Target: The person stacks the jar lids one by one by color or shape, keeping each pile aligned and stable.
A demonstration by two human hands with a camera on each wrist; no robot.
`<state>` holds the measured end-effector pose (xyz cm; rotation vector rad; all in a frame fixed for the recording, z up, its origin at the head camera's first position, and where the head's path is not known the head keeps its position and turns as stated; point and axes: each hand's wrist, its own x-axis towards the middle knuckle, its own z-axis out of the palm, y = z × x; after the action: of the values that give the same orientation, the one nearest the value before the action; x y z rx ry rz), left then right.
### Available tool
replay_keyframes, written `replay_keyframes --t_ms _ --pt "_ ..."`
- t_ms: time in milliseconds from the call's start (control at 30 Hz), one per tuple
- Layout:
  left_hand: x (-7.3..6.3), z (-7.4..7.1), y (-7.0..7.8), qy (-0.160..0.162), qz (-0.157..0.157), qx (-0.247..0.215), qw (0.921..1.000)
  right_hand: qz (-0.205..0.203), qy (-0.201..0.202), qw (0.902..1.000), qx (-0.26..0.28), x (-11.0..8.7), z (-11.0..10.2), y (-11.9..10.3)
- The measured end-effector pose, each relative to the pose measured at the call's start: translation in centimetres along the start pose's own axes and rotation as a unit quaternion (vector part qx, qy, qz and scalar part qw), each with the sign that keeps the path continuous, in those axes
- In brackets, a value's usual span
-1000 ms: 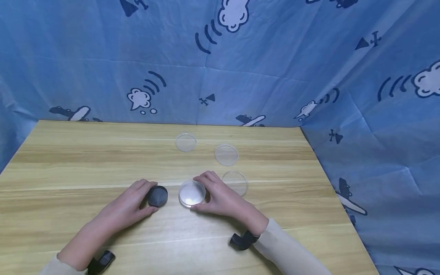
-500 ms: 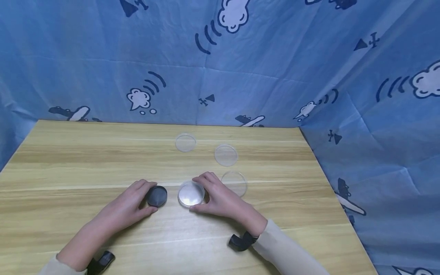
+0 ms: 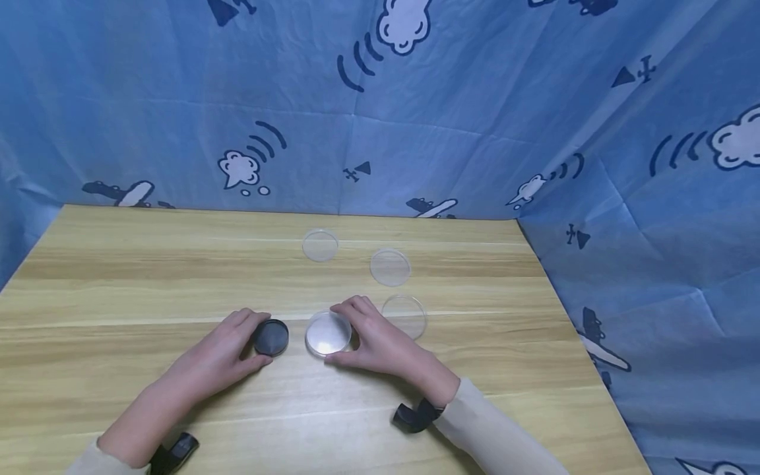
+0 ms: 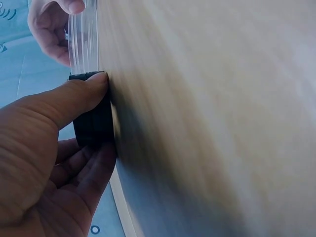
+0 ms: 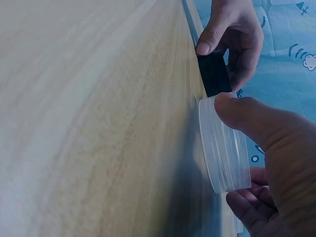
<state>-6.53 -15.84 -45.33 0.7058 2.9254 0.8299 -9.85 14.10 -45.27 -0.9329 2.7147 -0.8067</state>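
My left hand (image 3: 220, 353) grips a small black round container (image 3: 271, 338) by its sides, between thumb and fingers, on the wooden table. In the left wrist view its dark side wall (image 4: 94, 121) shows between thumb and fingers. To the right, my right hand (image 3: 382, 340) holds a clear round dish (image 3: 328, 334), thumb near and fingers far. Ridged layers along the clear dish's side (image 5: 224, 148) look like a stack of dishes in the right wrist view. In the head view a narrow gap parts the black container from the clear dish.
Three clear round discs lie flat on the wooden table (image 3: 148, 284): one far disc (image 3: 320, 245), one middle disc (image 3: 390, 267), and one near disc (image 3: 406, 315) partly behind my right hand. A blue patterned cloth (image 3: 297, 86) hangs along the back and right edges.
My right hand and the clear dish have shifted very slightly left, closer to the black container. The left hand keeps its place and its grip.
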Motion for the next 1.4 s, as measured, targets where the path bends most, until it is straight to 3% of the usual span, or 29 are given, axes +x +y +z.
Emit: replay_keyframes --t_ms 1400 --pt "-0.02 -0.11 0.07 -0.002 0.003 0.008 1.0000 0.008 -0.004 0.9999 0.009 -0.12 0.04 0.18"
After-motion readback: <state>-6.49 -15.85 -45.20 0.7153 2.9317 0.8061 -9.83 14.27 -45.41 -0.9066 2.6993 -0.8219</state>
